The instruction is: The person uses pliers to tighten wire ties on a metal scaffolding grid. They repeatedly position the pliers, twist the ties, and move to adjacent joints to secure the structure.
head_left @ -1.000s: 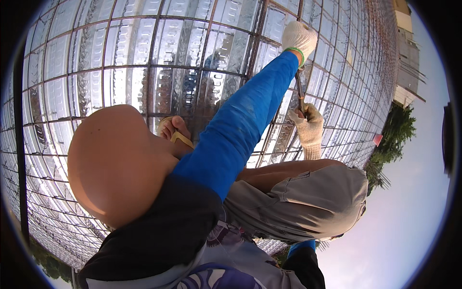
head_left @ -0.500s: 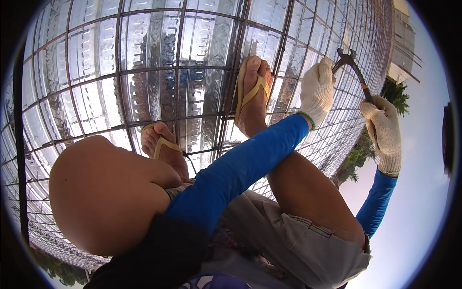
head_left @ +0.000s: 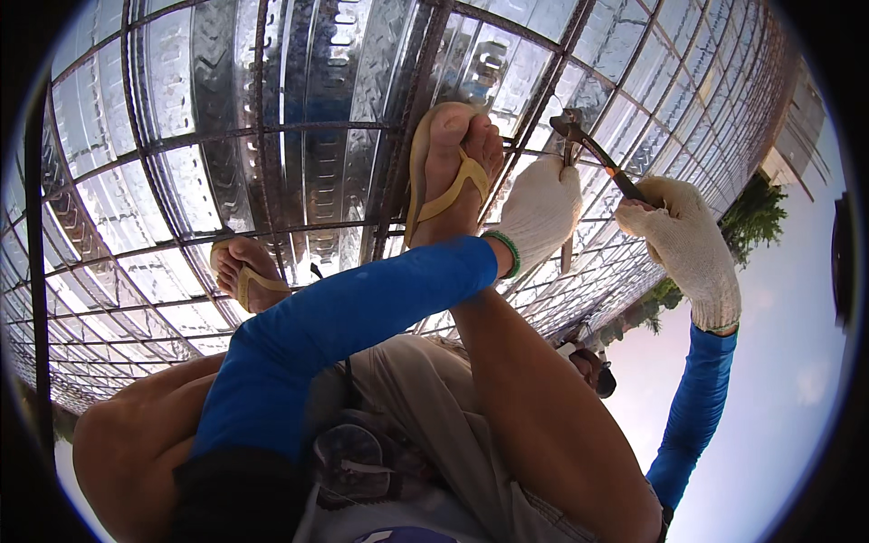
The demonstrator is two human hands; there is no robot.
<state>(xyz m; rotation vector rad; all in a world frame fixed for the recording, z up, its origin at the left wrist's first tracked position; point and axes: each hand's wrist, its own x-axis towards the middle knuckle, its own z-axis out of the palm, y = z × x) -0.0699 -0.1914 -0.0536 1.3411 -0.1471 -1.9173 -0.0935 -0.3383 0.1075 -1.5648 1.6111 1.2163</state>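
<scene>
My left hand (head_left: 540, 208), in a white knit glove with a green cuff edge, is closed round a slim metal rod (head_left: 568, 256). Its ends show above and below my fist; I cannot make out its exact kind. A hammer (head_left: 593, 152) with a dark head and an orange-and-black handle is gripped in my gloved right hand (head_left: 683, 237). The hammer's head is at the rod's upper end, just above my left hand; whether they touch is unclear. Below both hands lies a grid of steel reinforcing bars (head_left: 335, 126) over shiny, ribbed metal sheeting (head_left: 213, 68).
My feet, in yellow flip-flops (head_left: 441, 201), rest on the bar grid. A dark upright pole (head_left: 38, 299) runs along the left side. Beyond the right edge are trees (head_left: 756, 217) and a building (head_left: 801, 127). Past my knee, a person (head_left: 593, 369) is partly visible.
Both hands have shifted left and lower in view. The hammer's head has come to the rod at my left fist. My left knee no longer covers the left side, and the view has turned slightly.
</scene>
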